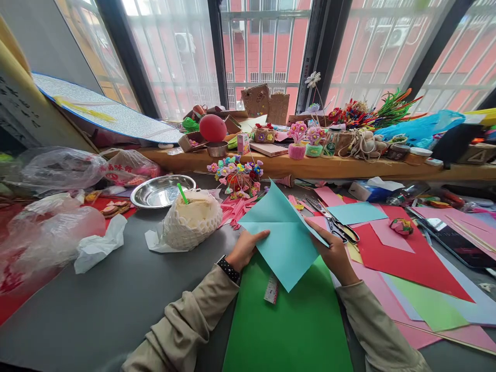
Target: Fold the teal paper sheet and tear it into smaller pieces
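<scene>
Straw (182,194) was stuck in the coconut (191,219), btw, and blue paper (285,248) was pinched by outstretched left hand (244,249) and right hand (335,255).

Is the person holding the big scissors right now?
No, the scissors lie on the table, while the left hand and right hand both hold the creased light blue paper.

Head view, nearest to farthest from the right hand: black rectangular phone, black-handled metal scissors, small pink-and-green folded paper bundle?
1. Black-handled metal scissors: just beyond the right hand.
2. Small pink-and-green folded paper bundle: right of the scissors.
3. Black rectangular phone: farther right.
</scene>
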Available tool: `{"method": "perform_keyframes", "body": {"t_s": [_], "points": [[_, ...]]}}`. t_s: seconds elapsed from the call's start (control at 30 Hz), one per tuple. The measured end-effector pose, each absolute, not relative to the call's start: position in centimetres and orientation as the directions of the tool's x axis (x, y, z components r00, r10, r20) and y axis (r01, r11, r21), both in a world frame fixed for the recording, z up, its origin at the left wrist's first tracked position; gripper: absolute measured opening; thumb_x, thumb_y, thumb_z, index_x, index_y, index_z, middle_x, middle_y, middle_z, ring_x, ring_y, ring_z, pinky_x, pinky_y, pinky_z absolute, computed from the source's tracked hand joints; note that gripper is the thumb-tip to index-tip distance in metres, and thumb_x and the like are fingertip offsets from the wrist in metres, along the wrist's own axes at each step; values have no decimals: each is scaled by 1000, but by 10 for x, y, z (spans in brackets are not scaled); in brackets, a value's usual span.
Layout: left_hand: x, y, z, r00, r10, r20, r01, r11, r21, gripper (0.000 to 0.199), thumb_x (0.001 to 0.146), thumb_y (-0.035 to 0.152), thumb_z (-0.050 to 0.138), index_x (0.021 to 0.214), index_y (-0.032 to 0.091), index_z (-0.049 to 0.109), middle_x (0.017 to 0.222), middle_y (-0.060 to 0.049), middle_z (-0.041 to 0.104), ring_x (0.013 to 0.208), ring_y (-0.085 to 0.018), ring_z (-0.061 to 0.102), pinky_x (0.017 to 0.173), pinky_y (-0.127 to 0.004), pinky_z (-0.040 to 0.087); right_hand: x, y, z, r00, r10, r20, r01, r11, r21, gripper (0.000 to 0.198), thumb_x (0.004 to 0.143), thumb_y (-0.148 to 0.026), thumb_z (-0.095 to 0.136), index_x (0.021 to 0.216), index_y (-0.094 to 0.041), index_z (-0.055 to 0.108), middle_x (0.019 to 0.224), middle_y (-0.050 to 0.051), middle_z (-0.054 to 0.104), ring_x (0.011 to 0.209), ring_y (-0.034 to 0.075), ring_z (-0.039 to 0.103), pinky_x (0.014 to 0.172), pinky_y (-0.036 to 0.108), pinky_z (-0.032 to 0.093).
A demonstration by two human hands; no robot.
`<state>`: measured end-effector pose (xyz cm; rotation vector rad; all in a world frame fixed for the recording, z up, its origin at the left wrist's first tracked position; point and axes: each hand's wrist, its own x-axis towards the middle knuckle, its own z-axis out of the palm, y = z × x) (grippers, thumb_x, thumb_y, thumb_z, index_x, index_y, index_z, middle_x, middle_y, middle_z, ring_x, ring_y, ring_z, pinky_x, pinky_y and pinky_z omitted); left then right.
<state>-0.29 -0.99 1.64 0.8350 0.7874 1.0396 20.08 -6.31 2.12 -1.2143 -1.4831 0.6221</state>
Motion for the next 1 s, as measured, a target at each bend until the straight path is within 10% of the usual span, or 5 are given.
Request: {"method": "perform_keyframes", "body": {"t_s": [0.37,0.57,0.87,1.0], "points": [[-1,-6,14,301,930,-210,-445,332,832,27,72,26,58,96,16,56,96,-7,63,91,-22,56,83,-35,44,194,-64,13,-309,779,545,626,598,-500,60,70,1,33,119,-34,42,130,-8,34,117,16,36,96,36,34],[0,-8,25,397,905,-151,-539,364,760,59,77,60,26,106,16,52,102,-8,60,97,-26,53,84,-37,43,191,-62,12,-420,726,544,655,658,-372,69,66,6,31,123,-33,36,135,-7,24,120,17,31,97,37,32],[1,-12,24,289,945,-154,-452,277,848,33,72,23,57,104,16,50,103,-7,59,93,-23,55,83,-35,45,188,-65,10,-478,758,443,652,644,-399,74,62,4,38,128,-30,30,139,-2,18,124,19,23,97,37,31],[1,-9,20,184,968,-169,-483,239,842,33,71,19,57,102,12,51,106,-10,58,94,-23,55,85,-36,44,188,-67,16,-476,802,361,572,594,-565,82,63,-27,63,132,-27,20,140,4,12,125,24,17,99,41,24]]}}
